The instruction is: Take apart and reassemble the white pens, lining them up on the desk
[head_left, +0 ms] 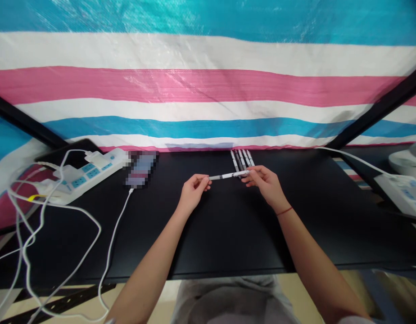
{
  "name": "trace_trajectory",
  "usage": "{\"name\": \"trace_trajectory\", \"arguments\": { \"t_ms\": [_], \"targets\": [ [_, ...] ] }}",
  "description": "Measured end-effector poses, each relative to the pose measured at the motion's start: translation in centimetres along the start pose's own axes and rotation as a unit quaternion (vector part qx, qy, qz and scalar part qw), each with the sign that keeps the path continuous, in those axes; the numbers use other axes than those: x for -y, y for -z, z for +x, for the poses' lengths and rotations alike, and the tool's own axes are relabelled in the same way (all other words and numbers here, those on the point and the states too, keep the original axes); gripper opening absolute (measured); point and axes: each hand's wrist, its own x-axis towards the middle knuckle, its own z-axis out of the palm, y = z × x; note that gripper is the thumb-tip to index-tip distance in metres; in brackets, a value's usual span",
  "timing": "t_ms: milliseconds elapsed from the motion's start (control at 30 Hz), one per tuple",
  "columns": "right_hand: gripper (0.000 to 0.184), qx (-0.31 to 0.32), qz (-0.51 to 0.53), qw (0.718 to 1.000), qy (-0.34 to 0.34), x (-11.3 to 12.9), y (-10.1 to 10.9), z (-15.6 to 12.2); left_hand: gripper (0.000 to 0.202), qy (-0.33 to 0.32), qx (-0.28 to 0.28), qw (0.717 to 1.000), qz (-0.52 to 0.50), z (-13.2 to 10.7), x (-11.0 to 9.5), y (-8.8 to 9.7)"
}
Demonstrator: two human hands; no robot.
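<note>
My left hand [195,189] pinches one end of a slim white and grey pen [227,175]. At the other end, the fingers of my right hand [264,183] are closed on the same pen, so it spans level between both hands above the black table [228,234]. Just behind it, several similar white pens [242,159] lie side by side near the table's back edge. The near ends of those pens are partly hidden by my right hand and the held pen.
A white power strip [93,175] with plugs lies at the left, loose white cables [42,216] around it. A blurred-out phone [142,167] on a charging cable [115,229] rests nearby. Another power strip [405,193] is at the right. Striped sheeting [208,85] hangs behind.
</note>
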Motion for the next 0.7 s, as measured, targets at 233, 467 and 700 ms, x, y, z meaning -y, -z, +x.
{"name": "trace_trajectory", "arguments": {
  "t_ms": [233, 467, 700],
  "targets": [
    [0.034, 0.001, -0.069, 0.997, 0.018, 0.06, 0.06, 0.01, 0.038, -0.003, -0.003, 1.0, -0.004, 0.07, 0.06, -0.02],
    [0.032, -0.001, 0.016, 1.0, 0.0, -0.01, 0.18, 0.1, 0.037, 0.0, -0.002, 1.0, -0.009, -0.02, -0.1, -0.12],
    [0.032, 0.004, -0.054, 0.998, 0.013, 0.0, 0.15, 0.03, 0.038, -0.002, -0.003, 1.0, -0.006, -0.03, -0.15, -0.14]
  ]
}}
